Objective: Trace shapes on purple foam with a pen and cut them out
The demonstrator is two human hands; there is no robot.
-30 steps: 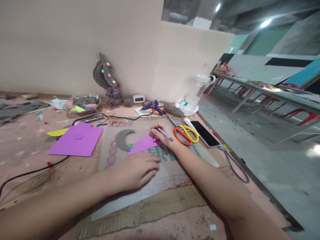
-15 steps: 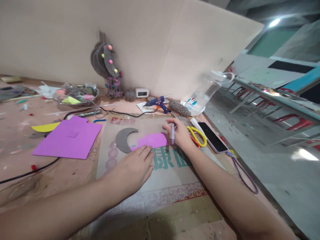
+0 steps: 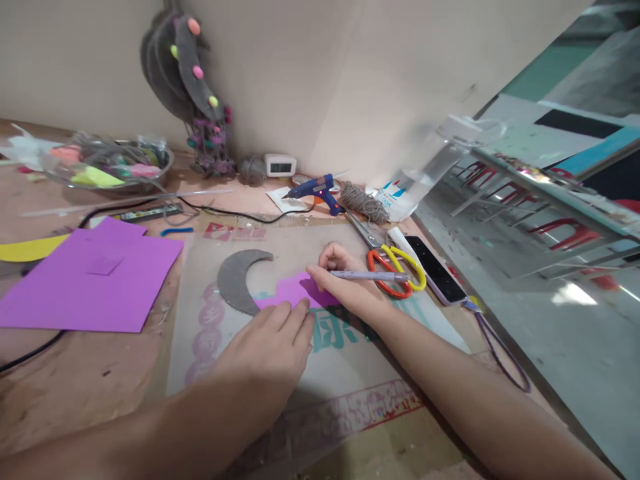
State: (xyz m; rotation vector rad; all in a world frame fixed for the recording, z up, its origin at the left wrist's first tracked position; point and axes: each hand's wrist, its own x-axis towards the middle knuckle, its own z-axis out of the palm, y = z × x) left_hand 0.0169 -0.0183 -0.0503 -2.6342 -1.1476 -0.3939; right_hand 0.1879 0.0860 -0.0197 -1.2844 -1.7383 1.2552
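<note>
My left hand (image 3: 273, 343) lies flat with its fingers stretched over the lower edge of a small purple piece (image 3: 290, 289). In my right hand (image 3: 345, 277) is a slim pale purple pen (image 3: 373, 275), lying across the hand with one end pointing right. The fingers of that hand are curled above the right part of the purple piece. A dark grey crescent (image 3: 233, 280) rests just left of the piece, close to its edge. Both lie on a printed sheet (image 3: 193, 333) with green and red markings. My hands partly cover the purple piece.
Scissors (image 3: 400, 270) with red and yellow handles and a phone (image 3: 435, 270) lie to the right. Behind are a blue glue gun (image 3: 315, 190), yarn (image 3: 363, 201), a clear bottle (image 3: 440, 157) and a small clock (image 3: 280, 165). Purple sheets (image 3: 100, 293) and a cable (image 3: 40, 350) lie left.
The pen has turned from upright to nearly level in my right hand, which has moved left over the purple piece. The view has shifted; my left hand stays on the piece.
</note>
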